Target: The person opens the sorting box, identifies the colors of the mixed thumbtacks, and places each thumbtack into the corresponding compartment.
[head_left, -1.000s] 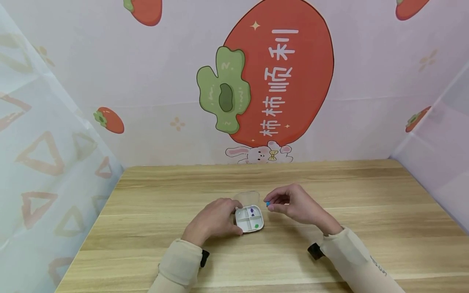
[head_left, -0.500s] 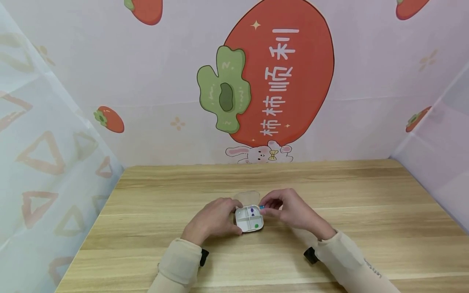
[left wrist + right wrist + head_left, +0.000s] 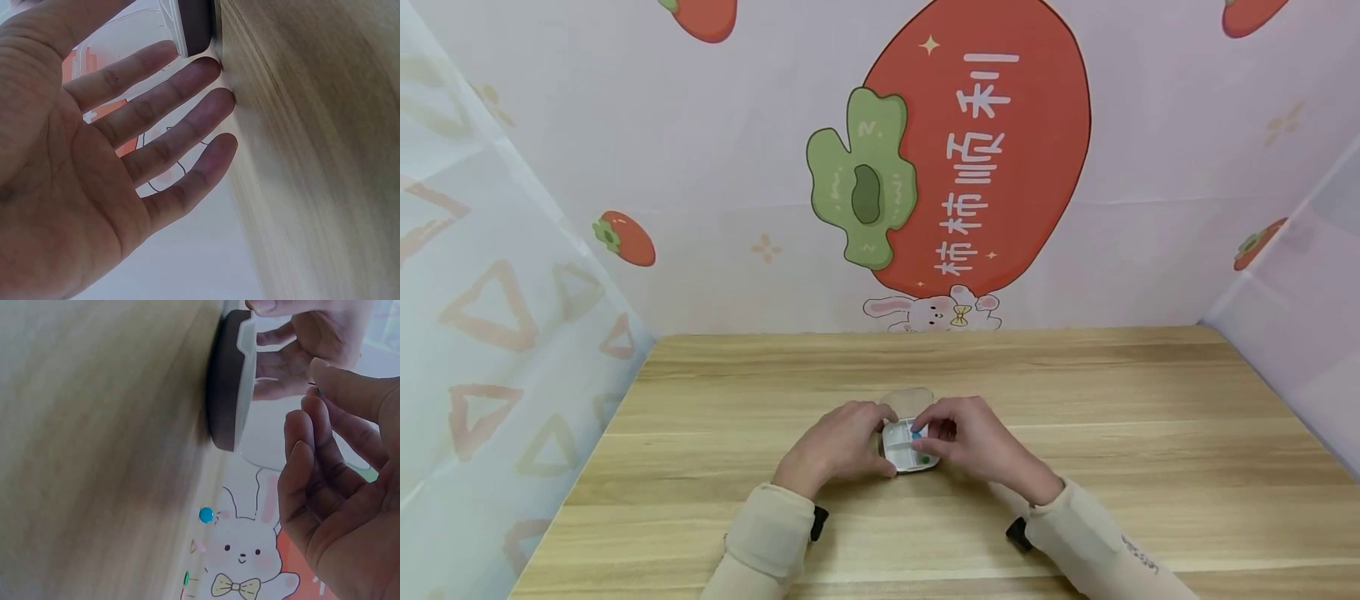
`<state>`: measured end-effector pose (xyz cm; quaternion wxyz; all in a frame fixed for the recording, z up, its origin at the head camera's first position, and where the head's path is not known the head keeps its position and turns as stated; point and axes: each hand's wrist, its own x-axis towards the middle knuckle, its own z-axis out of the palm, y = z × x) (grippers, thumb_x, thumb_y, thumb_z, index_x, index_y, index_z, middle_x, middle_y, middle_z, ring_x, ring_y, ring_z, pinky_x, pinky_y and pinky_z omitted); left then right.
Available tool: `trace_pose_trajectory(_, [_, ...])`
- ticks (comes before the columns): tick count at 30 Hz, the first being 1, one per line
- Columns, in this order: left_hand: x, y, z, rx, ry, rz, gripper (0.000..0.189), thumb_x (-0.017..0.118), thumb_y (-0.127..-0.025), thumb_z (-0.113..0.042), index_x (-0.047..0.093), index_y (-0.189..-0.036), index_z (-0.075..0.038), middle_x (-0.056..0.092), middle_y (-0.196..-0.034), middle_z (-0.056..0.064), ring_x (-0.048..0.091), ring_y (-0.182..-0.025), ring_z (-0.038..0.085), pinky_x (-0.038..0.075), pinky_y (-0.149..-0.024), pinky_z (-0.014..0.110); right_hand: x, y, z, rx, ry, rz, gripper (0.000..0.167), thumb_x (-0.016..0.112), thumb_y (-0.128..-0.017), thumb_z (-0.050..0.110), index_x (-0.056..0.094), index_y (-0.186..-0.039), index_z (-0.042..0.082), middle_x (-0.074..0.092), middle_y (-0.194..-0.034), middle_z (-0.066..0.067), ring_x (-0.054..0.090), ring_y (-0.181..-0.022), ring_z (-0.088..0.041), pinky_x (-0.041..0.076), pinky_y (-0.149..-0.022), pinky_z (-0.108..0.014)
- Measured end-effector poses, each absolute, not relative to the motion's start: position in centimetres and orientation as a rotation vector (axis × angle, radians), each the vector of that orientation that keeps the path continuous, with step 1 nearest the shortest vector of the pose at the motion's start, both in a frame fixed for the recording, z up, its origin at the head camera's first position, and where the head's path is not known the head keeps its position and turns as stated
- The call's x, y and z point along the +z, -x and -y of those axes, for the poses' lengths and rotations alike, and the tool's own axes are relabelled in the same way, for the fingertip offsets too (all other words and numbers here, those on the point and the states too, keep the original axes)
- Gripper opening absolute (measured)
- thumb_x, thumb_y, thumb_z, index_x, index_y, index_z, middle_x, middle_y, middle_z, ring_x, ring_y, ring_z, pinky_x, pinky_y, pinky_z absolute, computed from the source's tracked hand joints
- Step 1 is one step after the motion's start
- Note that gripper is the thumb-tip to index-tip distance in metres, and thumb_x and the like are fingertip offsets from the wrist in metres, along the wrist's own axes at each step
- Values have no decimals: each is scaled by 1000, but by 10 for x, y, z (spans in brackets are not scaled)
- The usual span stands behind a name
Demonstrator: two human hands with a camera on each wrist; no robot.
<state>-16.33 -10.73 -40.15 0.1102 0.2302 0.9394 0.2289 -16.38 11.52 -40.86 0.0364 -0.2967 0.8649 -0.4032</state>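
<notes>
A small white pill organizer (image 3: 897,451) with four-way dividers lies on the table, its clear lid (image 3: 907,402) swung back. My left hand (image 3: 838,446) holds its left side between thumb and index finger; in the left wrist view the other fingers (image 3: 178,134) are spread, tips near the table. Over the back right compartment, my right hand (image 3: 981,446) pinches a small blue pushpin (image 3: 916,435) between thumb and index finger. A thin dark point shows at that fingertip pinch in the right wrist view. A green piece (image 3: 925,459) sits in the front right compartment. My right fingers hide the purple pieces.
Beyond the organizer, the right wrist view shows a blue round-headed piece (image 3: 206,515), a pink piece (image 3: 199,545) and a green piece (image 3: 186,578) on the wooden table (image 3: 1150,467). A printed backdrop (image 3: 715,275) stands along the back edge.
My right hand has moved left and slightly forward, carrying the blue pushpin from beside the organizer to over its right compartments. The left hand keeps its hold.
</notes>
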Motion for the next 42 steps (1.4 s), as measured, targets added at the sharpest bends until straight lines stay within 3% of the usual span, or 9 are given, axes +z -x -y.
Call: trace_pose_trajectory(42, [-401, 163, 106, 704, -682, -2755, 53, 94, -73, -29, 70, -116, -13, 67, -98, -5, 58, -87, 11, 50, -79, 32, -419, 160, -101, -1103, 995, -2727, 10, 83, -86, 14, 75, -92, 15, 56, -67, 13, 52, -62, -3, 47, -56, -24])
